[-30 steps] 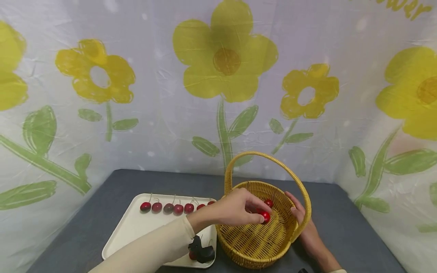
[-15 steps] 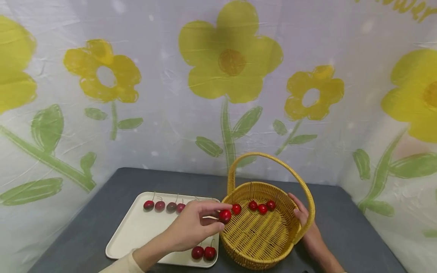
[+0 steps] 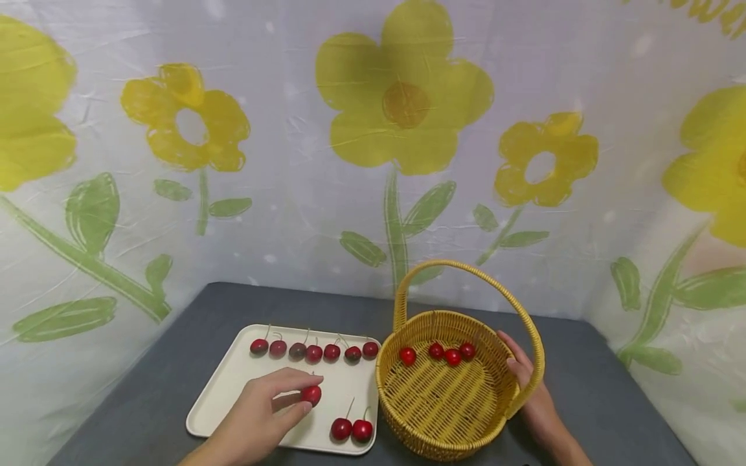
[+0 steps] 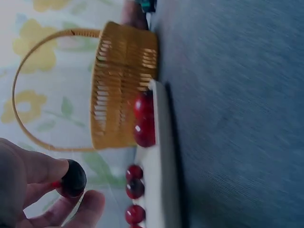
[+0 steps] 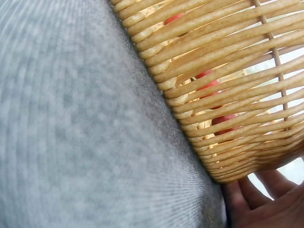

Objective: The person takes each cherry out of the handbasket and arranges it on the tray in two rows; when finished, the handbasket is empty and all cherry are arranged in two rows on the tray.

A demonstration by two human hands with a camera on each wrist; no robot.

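My left hand (image 3: pixel 256 414) pinches a red cherry (image 3: pixel 311 395) between thumb and fingers, over the white tray (image 3: pixel 227 401). The held cherry (image 4: pixel 74 179) looks dark in the left wrist view. A row of several stemmed cherries (image 3: pixel 313 353) lies along the tray's far edge, and two cherries (image 3: pixel 362 430) sit at its near right corner. Right of the tray stands a yellow wicker basket (image 3: pixel 443 404) with a tall handle and several cherries (image 3: pixel 452 356) inside. My right hand (image 3: pixel 533 395) rests against the basket's right side, fingers extended along the outer wall; the wall partly hides them.
Tray and basket stand side by side on a dark grey tabletop (image 3: pixel 192 343). A pale cloth backdrop (image 3: pixel 280 226) printed with yellow flowers hangs behind and at the sides. The basket's handle (image 3: pixel 466 266) arches above its opening.
My left hand has come out of the basket with a cherry and moved left over the tray. My right hand has stayed at the basket's side. The head view has shifted slightly.
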